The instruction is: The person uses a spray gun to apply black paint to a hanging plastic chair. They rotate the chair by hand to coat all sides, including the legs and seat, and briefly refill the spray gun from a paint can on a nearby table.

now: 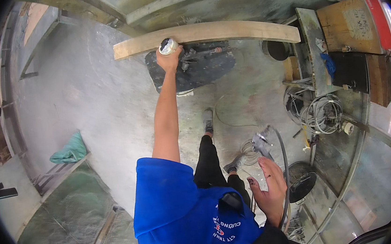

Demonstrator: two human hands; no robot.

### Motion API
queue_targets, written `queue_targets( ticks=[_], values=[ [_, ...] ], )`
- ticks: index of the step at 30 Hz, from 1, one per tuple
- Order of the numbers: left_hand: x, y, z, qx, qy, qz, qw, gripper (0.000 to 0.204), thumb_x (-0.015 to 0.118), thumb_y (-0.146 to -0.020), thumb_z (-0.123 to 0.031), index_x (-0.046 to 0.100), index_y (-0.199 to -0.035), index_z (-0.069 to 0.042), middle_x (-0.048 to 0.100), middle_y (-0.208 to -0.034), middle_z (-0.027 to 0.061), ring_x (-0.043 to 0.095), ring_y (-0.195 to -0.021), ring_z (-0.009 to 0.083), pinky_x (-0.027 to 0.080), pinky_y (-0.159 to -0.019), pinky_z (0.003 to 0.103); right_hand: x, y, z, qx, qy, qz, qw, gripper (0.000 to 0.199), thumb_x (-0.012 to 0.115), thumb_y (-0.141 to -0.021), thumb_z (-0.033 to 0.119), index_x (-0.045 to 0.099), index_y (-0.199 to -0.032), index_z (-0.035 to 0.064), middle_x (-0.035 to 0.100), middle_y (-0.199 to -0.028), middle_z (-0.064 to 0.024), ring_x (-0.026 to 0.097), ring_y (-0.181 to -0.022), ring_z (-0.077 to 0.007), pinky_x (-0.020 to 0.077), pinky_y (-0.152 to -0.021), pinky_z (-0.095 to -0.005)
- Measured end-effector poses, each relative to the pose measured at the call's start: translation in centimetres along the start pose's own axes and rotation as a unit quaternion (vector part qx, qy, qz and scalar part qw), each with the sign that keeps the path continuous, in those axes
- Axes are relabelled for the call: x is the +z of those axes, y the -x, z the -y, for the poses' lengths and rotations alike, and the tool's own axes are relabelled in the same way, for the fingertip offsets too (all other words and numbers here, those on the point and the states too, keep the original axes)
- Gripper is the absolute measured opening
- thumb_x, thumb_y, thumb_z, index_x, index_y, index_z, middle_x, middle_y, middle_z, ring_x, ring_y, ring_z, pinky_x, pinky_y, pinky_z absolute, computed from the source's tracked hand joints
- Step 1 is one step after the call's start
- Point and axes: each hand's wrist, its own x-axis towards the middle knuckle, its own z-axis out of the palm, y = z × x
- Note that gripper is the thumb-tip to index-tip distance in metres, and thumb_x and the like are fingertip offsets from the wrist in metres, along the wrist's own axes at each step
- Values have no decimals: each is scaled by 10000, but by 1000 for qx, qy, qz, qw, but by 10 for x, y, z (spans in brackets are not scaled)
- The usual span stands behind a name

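My left arm is stretched forward, and my left hand (170,61) is closed around a round whitish container (167,46) with a dark patch on its top. It is at the near edge of a long pale wooden board (224,30). Lower right, my right hand (270,187) has its thumb spread away from its extended fingers, with dark stains on the fingers. Just beyond these fingertips is a metallic spray gun (262,144), partly blurred; whether they touch it is unclear. A dark hose (284,160) loops from the gun past my right hand.
A dark, stained panel (192,68) with metal fittings lies below the board. Coiled hoses (322,113), a black bucket (301,180) and cardboard boxes (349,27) stand at the right. A green sack (70,149) rests at the left. Thin hose crosses the dusty floor near my feet.
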Motion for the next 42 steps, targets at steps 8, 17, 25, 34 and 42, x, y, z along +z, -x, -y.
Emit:
queue_targets(
  ticks=[8, 17, 25, 34, 42],
  values=[
    [8, 14, 8, -36, -47, -88, 994, 1186, 972, -600, -439, 393, -1461, 137, 559, -1400, 312, 549, -1322, 404, 442, -1104, 435, 23, -72, 53, -220, 10, 77, 972, 488, 831, -782, 155, 665, -1210, -9, 668, -1183, -161, 645, -1122, -364, 504, -942, -470],
    [-75, 342, 89, -415, 203, 440, 770, 898, 533, -950, -672, 385, -1548, -18, 443, -1516, 204, 420, -1390, 355, 316, -1162, 467, 62, 0, 115, -416, -51, 207, 884, 431, 763, -871, 241, 663, -1226, 19, 644, -1163, -131, 624, -1153, -318, 491, -970, -437],
    [-137, 464, 101, -324, 458, 385, 733, 491, 506, -1042, -502, 627, -1255, -77, 723, -1128, 149, 702, -1051, 317, 557, -956, 480, 19, 131, 57, -466, -76, 209, 857, 419, 724, -909, 280, 650, -1242, 37, 655, -1209, -164, 633, -1120, -341, 485, -961, -479],
    [-308, 618, 79, -462, 463, 213, 726, 360, 478, -1047, -317, 682, -1112, -28, 735, -1117, 183, 690, -1088, 351, 541, -992, 492, 46, 271, -91, -358, 191, 356, 842, 729, 858, -752, 250, 560, -1371, 5, 626, -1273, -217, 631, -1156, -391, 517, -967, -491],
    [-445, 750, 98, -354, 616, -33, 703, 164, 552, -1027, -171, 616, -1119, -51, 676, -977, 157, 718, -983, 303, 603, -843, 481, 110, 399, -69, -585, 133, 272, 752, 577, 718, -794, 50, 560, -1349, 32, 576, -1219, -196, 573, -1201, -379, 492, -935, -510]
  ],
)
